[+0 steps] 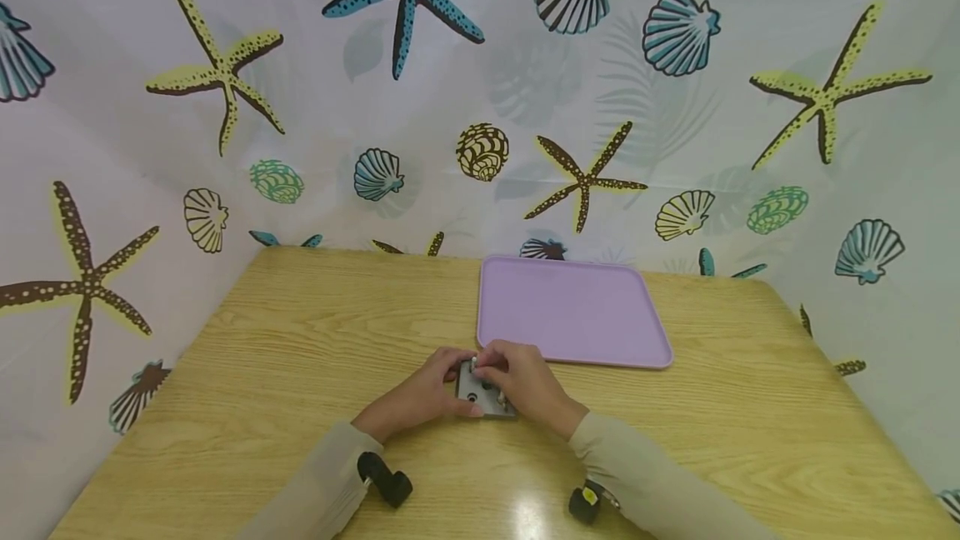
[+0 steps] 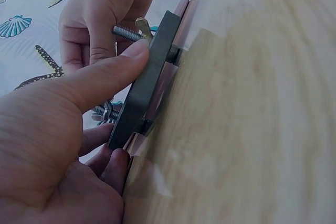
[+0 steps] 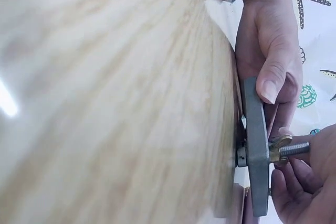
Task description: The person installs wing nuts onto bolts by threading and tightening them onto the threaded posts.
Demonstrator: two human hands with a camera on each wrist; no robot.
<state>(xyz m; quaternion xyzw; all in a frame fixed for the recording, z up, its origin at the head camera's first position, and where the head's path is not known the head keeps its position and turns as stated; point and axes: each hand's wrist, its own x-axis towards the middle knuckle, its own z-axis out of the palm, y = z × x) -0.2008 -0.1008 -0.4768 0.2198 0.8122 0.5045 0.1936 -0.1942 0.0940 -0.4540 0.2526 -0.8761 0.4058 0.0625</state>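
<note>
A small grey metal plate (image 1: 465, 383) with holes is held just above the wooden table, close to the tray. My left hand (image 1: 423, 394) grips its left side, thumb (image 2: 118, 72) on the near edge and fingers beneath the far one. At the far left corner my right hand (image 1: 525, 377) pinches a small silver bolt (image 1: 474, 363) with thumb and forefinger; whether they hold its shaft or its nut I cannot tell. A second threaded bolt (image 3: 296, 149) stands through the near right part, carrying a brass wing nut (image 3: 281, 148). Bolt heads (image 2: 174, 53) protrude below the plate.
A purple tray (image 1: 570, 311) lies flat behind the hands, toward the table's back edge. The wooden table (image 1: 315, 315) stretches out on both sides. A curtain (image 1: 450, 90) patterned with starfish and shells hangs around it. Black wrist devices (image 1: 386, 480) sit on both sleeves.
</note>
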